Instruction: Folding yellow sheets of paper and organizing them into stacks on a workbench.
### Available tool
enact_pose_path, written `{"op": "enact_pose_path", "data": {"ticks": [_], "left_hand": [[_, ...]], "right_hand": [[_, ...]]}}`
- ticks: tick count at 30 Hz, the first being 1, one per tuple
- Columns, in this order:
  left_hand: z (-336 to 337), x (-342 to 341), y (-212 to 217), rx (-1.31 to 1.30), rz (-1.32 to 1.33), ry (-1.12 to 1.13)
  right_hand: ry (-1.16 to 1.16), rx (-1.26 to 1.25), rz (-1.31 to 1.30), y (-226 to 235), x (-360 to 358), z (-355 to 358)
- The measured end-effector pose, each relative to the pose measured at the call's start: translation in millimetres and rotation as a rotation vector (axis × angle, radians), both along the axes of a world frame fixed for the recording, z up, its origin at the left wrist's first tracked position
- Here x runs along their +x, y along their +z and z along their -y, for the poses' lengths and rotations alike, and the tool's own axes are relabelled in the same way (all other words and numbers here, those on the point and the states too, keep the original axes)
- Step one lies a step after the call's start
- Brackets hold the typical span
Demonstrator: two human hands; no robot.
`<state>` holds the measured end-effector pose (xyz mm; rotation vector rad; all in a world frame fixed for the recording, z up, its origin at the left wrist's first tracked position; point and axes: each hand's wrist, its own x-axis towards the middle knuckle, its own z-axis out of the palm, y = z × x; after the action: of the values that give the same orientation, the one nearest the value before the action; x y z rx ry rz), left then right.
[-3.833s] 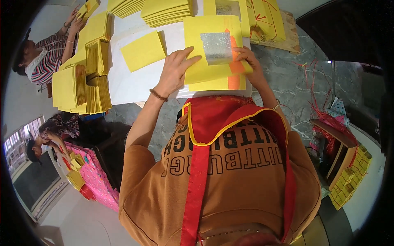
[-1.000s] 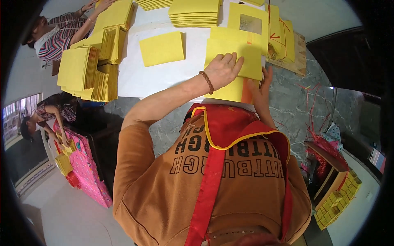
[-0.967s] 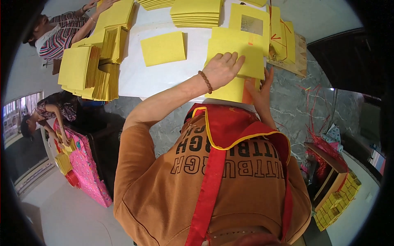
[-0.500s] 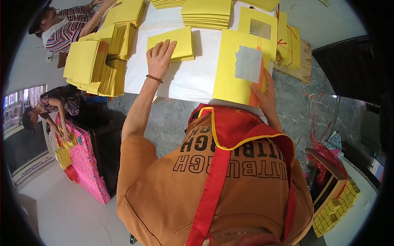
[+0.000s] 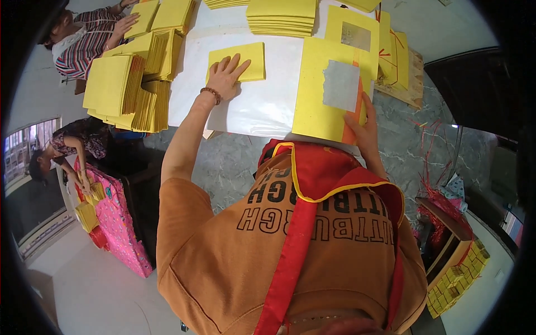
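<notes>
Yellow sheet (image 5: 239, 61) lies under your left hand (image 5: 226, 78), fingers spread flat. Your right hand (image 5: 365, 125) pinches the large yellow sheet (image 5: 326, 92) at its lower right edge; bare white board (image 5: 262, 100) lies between them.

Right hand (image 5: 365, 131) fingers hidden under yellow sheet stack (image 5: 326, 92); top stacks (image 5: 282, 14) cropped; silver patch (image 5: 340, 85) possibly foil, unclear.

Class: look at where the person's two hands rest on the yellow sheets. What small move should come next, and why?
Probably slide the small sheet toward the big sheet. The left hand lies flat on the small sheet, apart on the white board, while the right hand steadies the big sheet's edge.
</notes>
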<state>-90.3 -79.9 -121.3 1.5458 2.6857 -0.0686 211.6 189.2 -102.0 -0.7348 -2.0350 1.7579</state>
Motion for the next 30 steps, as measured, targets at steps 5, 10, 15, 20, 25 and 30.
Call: {"op": "enact_pose_path", "data": {"ticks": [5,10,15,20,25,30], "left_hand": [[-6.1,-2.6,-7.2,-0.126,0.124,0.117],[-4.9,-12.2,13.9,-0.055,0.312,0.092],[-47.2,26.7,54.3,0.383,0.384,-0.154],[-96.2,144.0,98.8,0.39,0.377,-0.522],[-100.2,154.0,89.6,0.301,0.255,-0.612],[-104.3,150.4,90.6,0.42,0.513,-0.59]], "right_hand": [[0.038,0.135,0.024,-0.3,1.5,-2.3],[0.005,0.188,0.006,-5.2,0.0,-1.1],[-0.069,-0.012,-0.051,-7.6,-2.6,-2.5],[-0.125,-0.272,-0.086,1.2,-7.6,-2.5],[-0.149,-0.361,-0.119,1.5,-8.4,-4.7],[-0.139,-0.352,-0.071,2.4,-8.3,-8.3]]}}
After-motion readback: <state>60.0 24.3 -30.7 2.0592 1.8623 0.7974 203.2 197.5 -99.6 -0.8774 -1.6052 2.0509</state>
